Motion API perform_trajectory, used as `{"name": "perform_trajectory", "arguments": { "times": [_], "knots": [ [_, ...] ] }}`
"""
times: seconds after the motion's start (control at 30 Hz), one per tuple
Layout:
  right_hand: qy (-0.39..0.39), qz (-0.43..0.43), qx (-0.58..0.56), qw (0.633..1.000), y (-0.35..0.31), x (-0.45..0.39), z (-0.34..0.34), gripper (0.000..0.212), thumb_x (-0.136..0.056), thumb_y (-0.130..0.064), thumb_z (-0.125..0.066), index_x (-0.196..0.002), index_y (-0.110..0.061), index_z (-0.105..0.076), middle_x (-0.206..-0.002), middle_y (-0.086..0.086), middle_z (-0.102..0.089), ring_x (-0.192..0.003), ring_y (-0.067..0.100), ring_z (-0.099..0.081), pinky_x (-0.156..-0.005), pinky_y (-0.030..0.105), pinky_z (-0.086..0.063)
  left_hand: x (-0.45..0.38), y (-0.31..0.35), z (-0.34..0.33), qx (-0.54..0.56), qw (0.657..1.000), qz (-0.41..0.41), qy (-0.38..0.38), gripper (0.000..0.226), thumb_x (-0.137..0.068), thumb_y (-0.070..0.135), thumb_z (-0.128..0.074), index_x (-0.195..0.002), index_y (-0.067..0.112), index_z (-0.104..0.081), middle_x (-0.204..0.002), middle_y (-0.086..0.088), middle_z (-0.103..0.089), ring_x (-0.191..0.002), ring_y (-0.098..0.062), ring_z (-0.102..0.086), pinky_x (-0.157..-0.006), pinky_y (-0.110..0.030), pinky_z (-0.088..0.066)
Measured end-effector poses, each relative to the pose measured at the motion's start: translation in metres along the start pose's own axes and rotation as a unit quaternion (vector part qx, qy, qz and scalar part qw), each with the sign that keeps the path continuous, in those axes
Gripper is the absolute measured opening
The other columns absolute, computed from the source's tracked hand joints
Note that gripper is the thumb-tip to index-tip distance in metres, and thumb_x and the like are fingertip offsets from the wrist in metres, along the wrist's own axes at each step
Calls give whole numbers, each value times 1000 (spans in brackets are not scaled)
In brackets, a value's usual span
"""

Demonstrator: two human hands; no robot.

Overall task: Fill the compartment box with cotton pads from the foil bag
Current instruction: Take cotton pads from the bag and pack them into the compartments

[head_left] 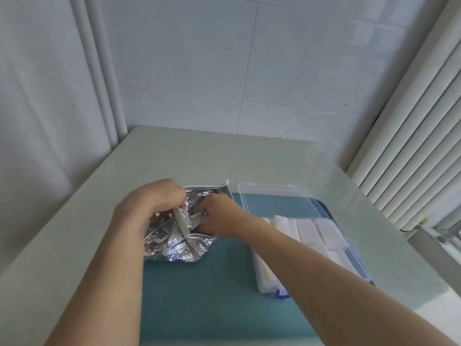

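A crinkled silver foil bag (174,248) lies on the teal mat, its mouth held apart. My left hand (152,198) grips the bag's left lip. My right hand (219,216) reaches into the opening, fingers closed around a white stack of cotton pads (195,221). To the right sits the clear compartment box (359,260) with its lid (279,196) flipped back. White cotton pads (306,233) fill several of its compartments; my right forearm covers part of the box.
A teal mat (212,295) covers the near part of the pale table (199,156). A tiled wall stands behind the table, a curtain hangs at left, and white blinds (411,146) hang at right.
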State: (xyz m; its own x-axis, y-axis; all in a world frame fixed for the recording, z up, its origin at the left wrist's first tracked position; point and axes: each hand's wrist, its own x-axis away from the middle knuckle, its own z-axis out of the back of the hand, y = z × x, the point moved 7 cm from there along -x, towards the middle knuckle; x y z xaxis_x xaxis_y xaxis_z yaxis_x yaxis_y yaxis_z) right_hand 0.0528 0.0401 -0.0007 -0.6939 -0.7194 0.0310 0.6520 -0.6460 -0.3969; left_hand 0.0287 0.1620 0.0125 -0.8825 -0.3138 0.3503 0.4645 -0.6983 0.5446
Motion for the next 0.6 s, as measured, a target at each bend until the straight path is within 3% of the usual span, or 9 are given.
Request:
{"name": "perform_trajectory", "arguments": {
  "times": [0.1,0.17,0.27,0.33,0.4,0.5,0.6],
  "knots": [
    [14,26,-2,1000,-3,6,12,20,-86,-20,-68,-74,-3,-66,-68,6,-54,-69,25,-50,-58,28,-34,4,4,1,12,1000,-13,-7,17,-94,7,-49,-88,-2,-62,-100,-29,-60,-80,-29,-51,-82,-43,-52],
    [34,35,-30,998,-3,11,25,25,-81,-24,-77,-70,-5,-64,-63,5,-54,-63,19,-43,-53,27,-33,4,3,3,13,1000,-17,-4,18,-94,8,-47,-82,3,-59,-88,-29,-56,-76,-28,-49,-77,-38,-47],
    [49,19,-67,996,7,16,40,22,-74,-25,-86,-89,-15,-74,-79,2,-68,-68,14,-51,-60,24,-41,9,7,3,9,1000,-16,-5,20,-96,10,-45,-84,4,-59,-89,-18,-55,-80,-30,-53,-85,-41,-53],
    [43,5,-67,997,14,18,44,39,-71,-21,-88,-107,-18,-73,-95,3,-70,-79,15,-58,-67,23,-46,11,12,1,-14,1000,-20,-7,21,-97,11,-45,-94,0,-62,-95,-19,-58,-83,-30,-55,-89,-42,-53],
    [31,2,-48,998,17,19,46,48,-70,-21,-89,-115,-20,-71,-99,1,-69,-83,16,-60,-67,20,-47,12,18,-1,-38,999,-29,-8,25,-98,11,-44,-106,-3,-63,-92,-16,-58,-80,-28,-54,-81,-37,-52],
    [24,-3,-41,999,17,21,48,40,-76,-24,-85,-114,-20,-72,-81,-5,-57,-67,8,-48,-57,12,-36,15,27,-7,-76,996,-44,-16,27,-98,10,-42,-111,-4,-62,-84,-12,-53,-70,-22,-48,-60,-27,-41],
    [29,-12,-34,999,19,23,52,19,-87,-22,-74,-104,-12,-70,-77,-4,-55,-68,15,-51,-61,24,-37,16,33,-10,-105,993,-55,-14,24,-99,12,-40,-104,-2,-60,-99,-20,-61,-72,-24,-49,-52,-26,-33]
  ]
}}
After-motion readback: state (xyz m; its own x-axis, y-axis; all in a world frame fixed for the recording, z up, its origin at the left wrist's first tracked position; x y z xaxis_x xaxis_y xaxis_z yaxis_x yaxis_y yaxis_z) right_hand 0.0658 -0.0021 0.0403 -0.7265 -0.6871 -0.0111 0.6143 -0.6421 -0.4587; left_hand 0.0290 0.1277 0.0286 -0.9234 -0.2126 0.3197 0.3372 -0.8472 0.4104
